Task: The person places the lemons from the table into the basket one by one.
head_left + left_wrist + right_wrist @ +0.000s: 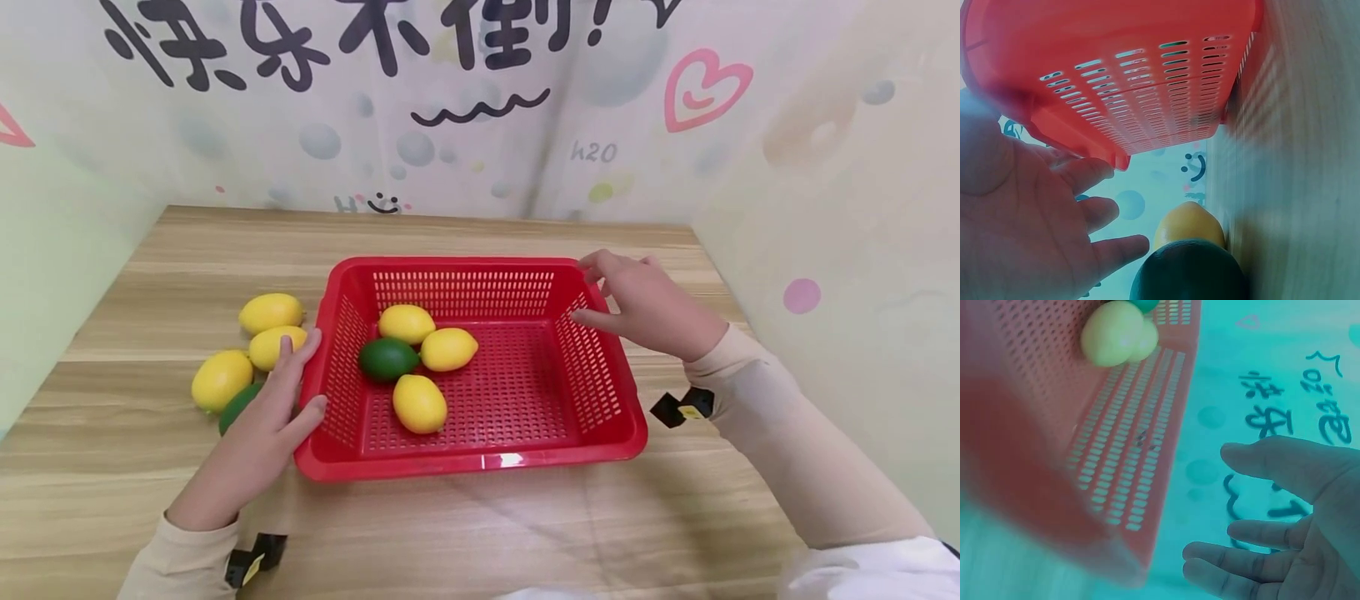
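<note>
A red plastic basket (480, 463) with slotted sides holds three yellow lemons (448, 349) and one dark green lemon-shaped fruit (388, 359), grouped toward its left half. At the left rim is my left hand (258, 433), fingers nearly straight along the outer side and thumb over the rim. The left wrist view shows those fingers spread just under the rim. My right hand (652, 304) hovers by the basket's back right corner, thumb apart from the fingers and nothing held. In the right wrist view, its relaxed fingers (1241, 562) appear apart from the basket.
Left of the basket, three more lemons (222, 381) lie on the wooden table (525, 533). A second green fruit (242, 407) beside them is partly hidden by my left hand. A decorated wall (480, 150) stands behind the table.
</note>
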`<action>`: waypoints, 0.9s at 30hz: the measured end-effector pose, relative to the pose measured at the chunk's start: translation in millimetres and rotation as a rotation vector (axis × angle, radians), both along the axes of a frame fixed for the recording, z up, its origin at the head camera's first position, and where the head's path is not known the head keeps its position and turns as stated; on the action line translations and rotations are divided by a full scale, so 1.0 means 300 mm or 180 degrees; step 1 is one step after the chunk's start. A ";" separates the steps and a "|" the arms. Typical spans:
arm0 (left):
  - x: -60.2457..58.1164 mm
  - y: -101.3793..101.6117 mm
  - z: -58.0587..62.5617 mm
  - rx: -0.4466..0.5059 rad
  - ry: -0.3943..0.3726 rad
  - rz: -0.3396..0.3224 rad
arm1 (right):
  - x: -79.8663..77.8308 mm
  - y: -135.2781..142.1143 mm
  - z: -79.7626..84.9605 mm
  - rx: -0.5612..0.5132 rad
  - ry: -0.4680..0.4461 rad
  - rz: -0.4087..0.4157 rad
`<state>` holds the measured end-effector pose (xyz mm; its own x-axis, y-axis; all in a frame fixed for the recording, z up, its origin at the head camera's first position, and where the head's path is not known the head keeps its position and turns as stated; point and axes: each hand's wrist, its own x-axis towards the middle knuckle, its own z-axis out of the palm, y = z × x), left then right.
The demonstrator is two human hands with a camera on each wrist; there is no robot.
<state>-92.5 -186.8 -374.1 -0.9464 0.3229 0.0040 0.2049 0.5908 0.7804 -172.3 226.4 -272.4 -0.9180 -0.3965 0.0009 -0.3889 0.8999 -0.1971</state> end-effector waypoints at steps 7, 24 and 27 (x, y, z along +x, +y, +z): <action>-0.004 -0.003 0.003 -0.0058 0.0009 0.0011 | 0.036 0.070 -0.058 -0.0257 -0.0083 -0.0266; -0.001 -0.002 -0.002 -0.0128 0.0047 0.0024 | 0.214 0.120 -0.272 -0.1284 0.0078 -0.0766; -0.005 0.001 -0.001 -0.0227 0.0194 0.0023 | 0.249 0.107 -0.293 -0.1582 -0.0009 -0.0919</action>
<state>-94.1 -186.5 -374.3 -0.9474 0.3177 0.0390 0.2463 0.6460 0.7225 -97.6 258.5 -360.4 -0.9893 -0.0823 0.1204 -0.1399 0.7686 -0.6243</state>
